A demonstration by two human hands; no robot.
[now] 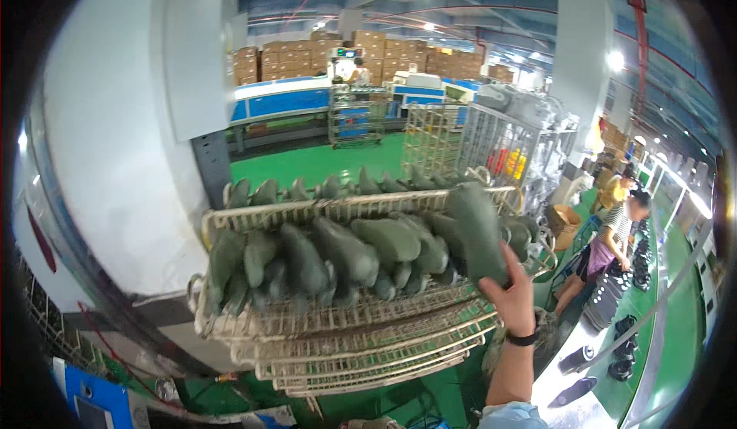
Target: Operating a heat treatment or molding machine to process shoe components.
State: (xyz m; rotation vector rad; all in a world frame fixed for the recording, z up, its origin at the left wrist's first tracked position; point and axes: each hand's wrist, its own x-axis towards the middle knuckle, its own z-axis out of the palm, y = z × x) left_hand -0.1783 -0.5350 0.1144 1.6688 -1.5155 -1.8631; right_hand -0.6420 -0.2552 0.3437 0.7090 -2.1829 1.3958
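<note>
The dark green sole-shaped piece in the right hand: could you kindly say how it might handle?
The sole-shaped piece is probably fairly stiff, since it extends upward from the right hand without visible sagging. It seems light, as one hand grips its lower end. Its elongated shape makes rolling unlikely.

A cream wire rack (384, 326) with several stacked tiers carries grey-green shoe soles (388, 239) on its top tier, leaning side by side along the front (a second row (266, 192) shows behind the long rail (315, 212)).
</note>
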